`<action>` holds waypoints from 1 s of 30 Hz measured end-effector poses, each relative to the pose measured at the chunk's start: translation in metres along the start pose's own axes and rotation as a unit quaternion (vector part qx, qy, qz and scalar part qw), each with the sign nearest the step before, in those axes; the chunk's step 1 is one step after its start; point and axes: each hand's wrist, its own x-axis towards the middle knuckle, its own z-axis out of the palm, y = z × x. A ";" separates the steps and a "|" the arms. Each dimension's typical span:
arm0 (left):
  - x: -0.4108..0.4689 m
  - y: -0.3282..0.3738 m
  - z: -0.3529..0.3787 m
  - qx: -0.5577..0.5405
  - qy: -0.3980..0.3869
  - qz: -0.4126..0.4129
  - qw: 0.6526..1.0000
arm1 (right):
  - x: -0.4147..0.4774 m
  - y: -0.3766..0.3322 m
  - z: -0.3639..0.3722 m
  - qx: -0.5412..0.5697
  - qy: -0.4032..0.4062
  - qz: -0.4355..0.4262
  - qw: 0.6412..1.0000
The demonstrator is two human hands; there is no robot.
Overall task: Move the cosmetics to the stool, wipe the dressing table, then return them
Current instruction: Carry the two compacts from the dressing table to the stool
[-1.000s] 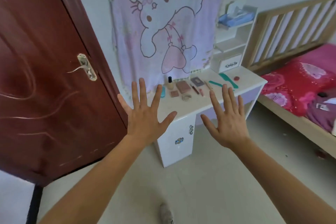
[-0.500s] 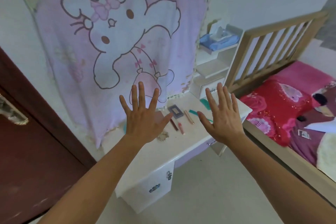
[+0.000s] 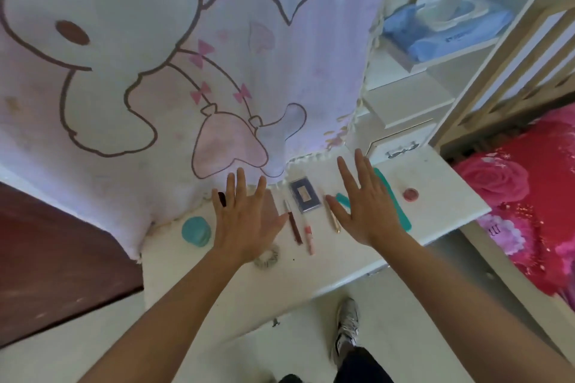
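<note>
- Two bare hands hang spread over the white tabletop [image 3: 441,214], backs toward the camera; neither grips anything.
- Left hand [image 3: 245,222]: fingers straight and fanned, above the left-centre of the tabletop. Whether it touches the surface, cannot tell.
- Right hand [image 3: 368,211]: fingers straight, thumb out, covering the middle of a long teal plastic comb [image 3: 403,218].
- Cosmetics all lie on the tabletop, none on a stool.
- Between the hands: dark blue rectangular palette [image 3: 304,197] at the back, dark brown pencil [image 3: 294,225], pink lip tube [image 3: 309,236], slim gold pen-shaped stick [image 3: 333,219] just beside the right thumb.
- Left of the left hand: round teal jar [image 3: 195,231]. A black bottle cap [image 3: 221,198] shows behind the left fingers.
- Grey fabric scrunchie [image 3: 268,258] lies beside the left wrist.
- Small round pink pot [image 3: 410,194] sits alone toward the right end.
- Pale pink blanket with a cartoon rabbit [image 3: 186,71] hangs behind, its hem reaching the tabletop.
- White shelf unit [image 3: 401,102] at back right carries a blue wipes pack [image 3: 445,34].
- Red floral bed [image 3: 529,196] to the right; dark brown door [image 3: 56,258] to the left.
</note>
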 end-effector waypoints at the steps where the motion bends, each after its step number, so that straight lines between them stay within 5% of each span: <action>1: 0.006 0.002 0.013 -0.003 -0.030 -0.025 0.999 | 0.013 0.010 0.010 0.008 -0.023 -0.006 1.000; 6: 0.022 0.009 0.062 -0.033 -0.122 -0.133 0.983 | 0.076 0.043 0.057 0.034 -0.120 -0.059 0.990; 16: 0.054 0.034 0.132 -0.134 -0.131 -0.241 0.952 | 0.110 0.032 0.149 -0.022 -0.253 -0.084 0.964; 22: 0.071 0.036 0.164 -0.158 -0.110 -0.257 0.947 | 0.101 0.020 0.172 -0.085 -0.194 -0.062 0.975; 30: 0.073 0.028 0.156 -0.164 -0.072 -0.219 0.959 | 0.120 0.003 0.169 -0.020 -0.206 -0.010 0.978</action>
